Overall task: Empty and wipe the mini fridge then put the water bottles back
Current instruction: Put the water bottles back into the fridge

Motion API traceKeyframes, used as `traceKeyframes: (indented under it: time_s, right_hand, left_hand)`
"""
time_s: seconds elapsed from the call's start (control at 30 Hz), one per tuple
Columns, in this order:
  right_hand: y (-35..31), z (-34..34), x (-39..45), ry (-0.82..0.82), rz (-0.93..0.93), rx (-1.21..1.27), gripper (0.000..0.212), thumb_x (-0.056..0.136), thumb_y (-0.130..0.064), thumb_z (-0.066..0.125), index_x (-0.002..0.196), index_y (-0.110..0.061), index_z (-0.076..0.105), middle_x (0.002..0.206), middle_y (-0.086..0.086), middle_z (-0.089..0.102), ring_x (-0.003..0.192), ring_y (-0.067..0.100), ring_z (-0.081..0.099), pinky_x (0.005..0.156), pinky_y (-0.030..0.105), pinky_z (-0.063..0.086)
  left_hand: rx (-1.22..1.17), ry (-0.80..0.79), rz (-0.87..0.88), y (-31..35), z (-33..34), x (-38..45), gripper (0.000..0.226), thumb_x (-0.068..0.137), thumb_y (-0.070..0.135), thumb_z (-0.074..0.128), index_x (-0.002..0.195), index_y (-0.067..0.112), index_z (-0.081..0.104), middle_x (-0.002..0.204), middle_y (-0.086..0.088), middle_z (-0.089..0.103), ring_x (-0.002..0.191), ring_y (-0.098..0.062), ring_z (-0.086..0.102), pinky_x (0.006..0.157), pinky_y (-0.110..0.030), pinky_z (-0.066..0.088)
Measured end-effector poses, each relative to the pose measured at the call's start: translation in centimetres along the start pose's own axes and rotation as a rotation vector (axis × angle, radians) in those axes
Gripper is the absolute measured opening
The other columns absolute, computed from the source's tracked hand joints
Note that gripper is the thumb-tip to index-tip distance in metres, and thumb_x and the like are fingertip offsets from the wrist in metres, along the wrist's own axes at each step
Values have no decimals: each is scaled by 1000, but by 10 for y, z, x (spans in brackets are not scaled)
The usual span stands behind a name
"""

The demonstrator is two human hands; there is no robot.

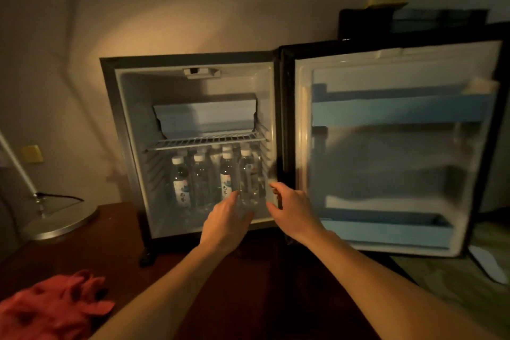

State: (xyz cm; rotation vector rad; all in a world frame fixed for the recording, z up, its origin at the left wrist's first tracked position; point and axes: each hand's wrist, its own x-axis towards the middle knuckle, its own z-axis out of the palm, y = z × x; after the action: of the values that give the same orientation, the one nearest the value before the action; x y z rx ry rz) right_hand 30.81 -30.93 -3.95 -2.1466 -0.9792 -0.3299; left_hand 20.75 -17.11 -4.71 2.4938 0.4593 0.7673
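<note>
Reaching toward the open mini fridge, both bare arms stretch out over the dark wooden tabletop. The left hand has its fingers loosely extended, and their tips touch the lower part of the front right water bottle; whether they curl round it I cannot tell, since the picture is dim and blurred there. The right hand sits just to the other side of that bottle, fingers relaxed and slightly spread, holding nothing, with the thumb pointing toward the bottle. That bottle stands between the two sets of fingertips, at the front of the lower compartment.

Beyond the fingers, more water bottles with white caps stand upright in rows under the wire shelf. Just past the right fingertips the fridge door hangs swung wide, its blue door racks showing. Well behind the left hand, at the near corner of the tabletop, lies a crumpled red cloth. Far off to the left of the fingers stands a lamp base.
</note>
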Motion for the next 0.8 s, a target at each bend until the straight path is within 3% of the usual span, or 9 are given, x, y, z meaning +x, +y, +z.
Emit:
traceKeyframes:
  time_s: [0.33, 0.43, 0.63, 0.8]
  right_hand:
    - [37, -81, -79, 11, -32, -248, 38, 96, -29, 55, 134, -25, 52, 117, 1, 66, 106, 22, 62, 85, 32, 50]
    - [56, -105, -96, 27, 14, -296, 38, 97, -33, 53, 134, -26, 51, 121, -1, 65, 111, 20, 60, 91, 33, 49]
    - [105, -157, -130, 73, 103, -375, 39, 98, -36, 51, 135, -25, 50, 121, -4, 65, 110, 17, 61, 88, 32, 51]
    - [143, -200, -147, 158, 194, -338, 32, 95, -34, 56, 124, -22, 58, 103, -5, 69, 94, 13, 65, 81, 33, 55]
  left_hand:
    - [143, -49, 183, 64, 35, -41, 56, 94, 44, 59, 143, 23, 43, 141, 3, 52, 126, -19, 51, 96, -35, 49]
    - [145, -53, 259, 89, 47, -46, 55, 94, 46, 57, 143, 26, 42, 140, 4, 51, 124, -17, 52, 95, -34, 48]
    - [104, -15, 401, 134, 72, -48, 52, 93, 47, 58, 138, 25, 47, 134, 8, 51, 121, -12, 51, 92, -29, 47]
    - [44, -6, 464, 175, 96, -43, 52, 93, 46, 58, 138, 24, 48, 137, 10, 48, 122, -11, 49, 92, -29, 47]
